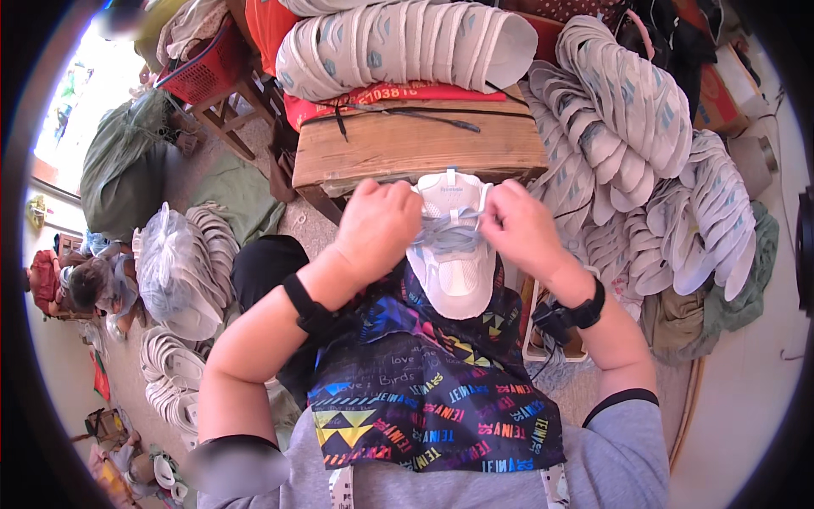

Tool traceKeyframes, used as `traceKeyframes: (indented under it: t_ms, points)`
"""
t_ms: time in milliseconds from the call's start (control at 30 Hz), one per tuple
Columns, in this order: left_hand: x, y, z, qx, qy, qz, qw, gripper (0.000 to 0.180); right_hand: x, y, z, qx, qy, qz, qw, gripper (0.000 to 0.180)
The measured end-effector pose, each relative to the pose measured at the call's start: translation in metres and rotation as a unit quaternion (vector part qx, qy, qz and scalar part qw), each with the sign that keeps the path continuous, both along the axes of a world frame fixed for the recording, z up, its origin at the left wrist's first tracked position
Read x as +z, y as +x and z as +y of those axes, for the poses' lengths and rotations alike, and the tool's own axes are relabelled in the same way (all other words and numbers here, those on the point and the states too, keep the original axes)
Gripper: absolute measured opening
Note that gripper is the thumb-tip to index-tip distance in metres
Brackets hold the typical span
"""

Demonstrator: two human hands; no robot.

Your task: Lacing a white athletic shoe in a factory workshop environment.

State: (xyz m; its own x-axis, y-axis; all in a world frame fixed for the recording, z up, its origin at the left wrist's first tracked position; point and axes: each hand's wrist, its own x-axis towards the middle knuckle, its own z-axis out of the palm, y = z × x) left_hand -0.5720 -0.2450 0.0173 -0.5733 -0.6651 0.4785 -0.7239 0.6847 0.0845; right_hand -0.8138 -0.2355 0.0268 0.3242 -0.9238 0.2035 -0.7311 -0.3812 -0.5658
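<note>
A white shoe upper [458, 287] with a mesh toe lies over my lap, toe pointing toward me and tongue [449, 188] toward the bench. Grey-blue laces [448, 233] run across its middle in a loose bunch. On the left edge of the upper, beside the laces, my left hand [378, 227] is closed. My right hand [524, 231] pinches at the opposite edge, near the lace ends. The fingertips partly hide what they grip, so I cannot tell whether lace is also between them. Under the upper is a dark, colourfully printed apron [441, 399].
Ahead stands a wooden bench [415, 148] bearing a row of nested uppers [407, 47] and a dark cord [424, 113]. More stacked uppers [623, 110] hang to the right. At left are a bagged stack [174, 271], a red basket [199, 68] and other people in the background.
</note>
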Motion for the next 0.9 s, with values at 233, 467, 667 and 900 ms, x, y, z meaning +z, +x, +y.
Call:
traceKeyframes:
  t_ms: [233,467,667,900]
  points:
    - [0.009,0.001,0.009,-0.022,0.090,0.144,0.985,0.014,-0.005,-0.011,0.001,-0.025,0.056,-0.019,0.998,0.014]
    - [-0.005,-0.011,0.021,0.039,0.170,0.116,0.978,0.022,-0.003,-0.009,0.002,-0.015,0.049,-0.001,0.999,0.014]
    - [-0.011,-0.004,0.016,-0.025,0.122,0.086,0.988,0.022,-0.002,-0.012,0.000,-0.039,0.018,0.039,0.998,0.013]
    - [-0.002,0.149,-0.042,0.317,0.050,0.045,0.946,0.015,0.009,-0.143,-0.015,-0.212,-0.058,0.113,0.969,0.012]
